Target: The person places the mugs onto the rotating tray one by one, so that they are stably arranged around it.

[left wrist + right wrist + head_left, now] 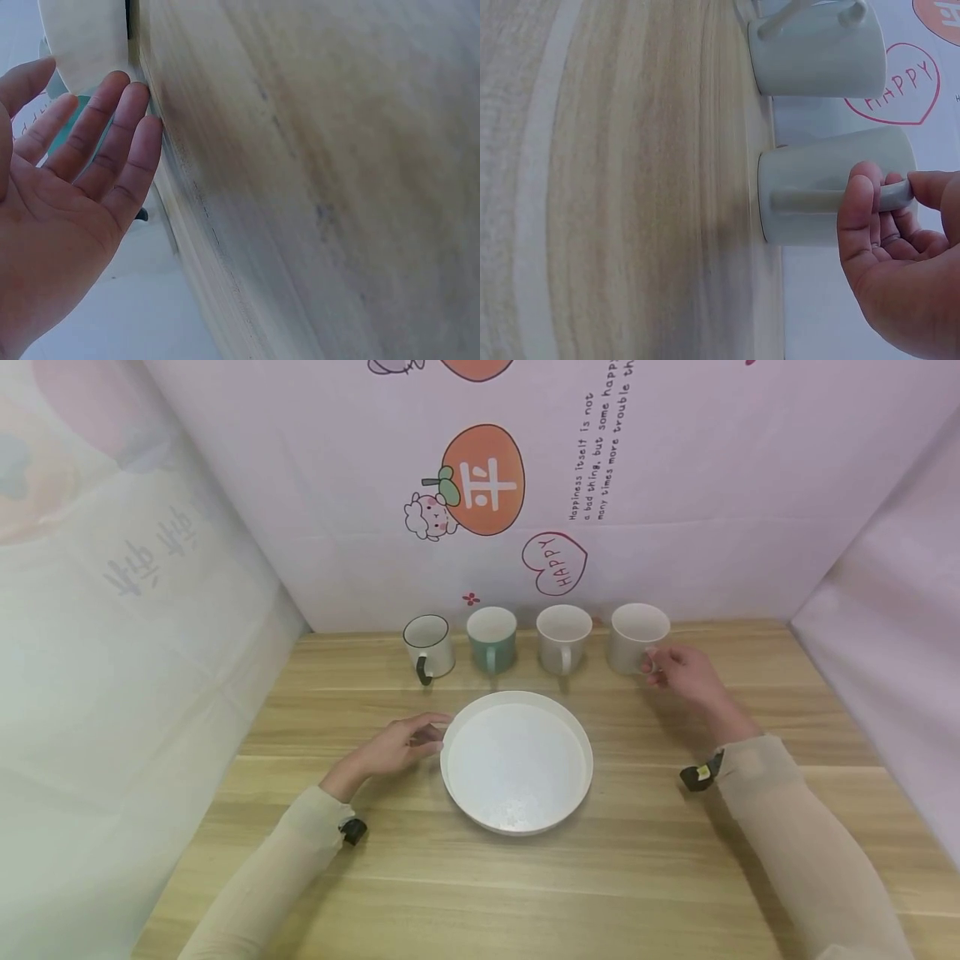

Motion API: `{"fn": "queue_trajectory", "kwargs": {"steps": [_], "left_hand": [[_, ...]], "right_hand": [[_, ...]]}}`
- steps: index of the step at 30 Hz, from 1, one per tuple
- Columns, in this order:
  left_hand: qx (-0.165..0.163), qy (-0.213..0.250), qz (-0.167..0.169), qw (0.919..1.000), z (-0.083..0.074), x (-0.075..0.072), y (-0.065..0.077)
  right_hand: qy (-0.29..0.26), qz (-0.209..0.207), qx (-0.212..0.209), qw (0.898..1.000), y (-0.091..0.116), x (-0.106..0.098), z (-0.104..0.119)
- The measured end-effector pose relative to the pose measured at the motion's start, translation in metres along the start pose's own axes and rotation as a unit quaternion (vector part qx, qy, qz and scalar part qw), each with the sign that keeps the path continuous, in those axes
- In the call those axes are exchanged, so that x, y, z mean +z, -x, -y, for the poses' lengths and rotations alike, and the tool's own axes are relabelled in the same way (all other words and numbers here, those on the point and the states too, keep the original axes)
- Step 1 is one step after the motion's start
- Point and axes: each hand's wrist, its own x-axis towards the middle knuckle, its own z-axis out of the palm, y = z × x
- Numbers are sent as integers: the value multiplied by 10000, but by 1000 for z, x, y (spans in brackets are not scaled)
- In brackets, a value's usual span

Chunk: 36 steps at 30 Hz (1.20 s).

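At the right end of a row of mugs, my right hand (681,672) grips the handle of a white mug (636,635). In the right wrist view the fingers curl round that handle (810,201) and the thumb presses its upper end; the mug stands upright. A round white tray (517,825) lies in the middle of the table. My left hand (401,745) is at the tray's left rim with fingers extended. In the left wrist view the palm (56,217) shows and nothing is held; whether the fingertips touch the rim I cannot tell.
Left of the gripped mug stand another white mug (562,639), a teal mug (492,639) and a white mug with a black rim and handle (431,647). A printed white cloth (360,527) hangs right behind the row. The wooden table (480,893) reaches toward me.
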Motion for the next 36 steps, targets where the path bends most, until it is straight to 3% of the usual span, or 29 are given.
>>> {"fn": "queue_trajectory", "kwargs": {"steps": [18,36], "left_hand": [[-235,-30,53,9997,-3,-1,0],[-207,-63,41,9998,-6,-1,1]], "right_hand": [[-117,-87,138,9998,8,-3,2],[40,-28,43,10000,27,-5,15]]}}
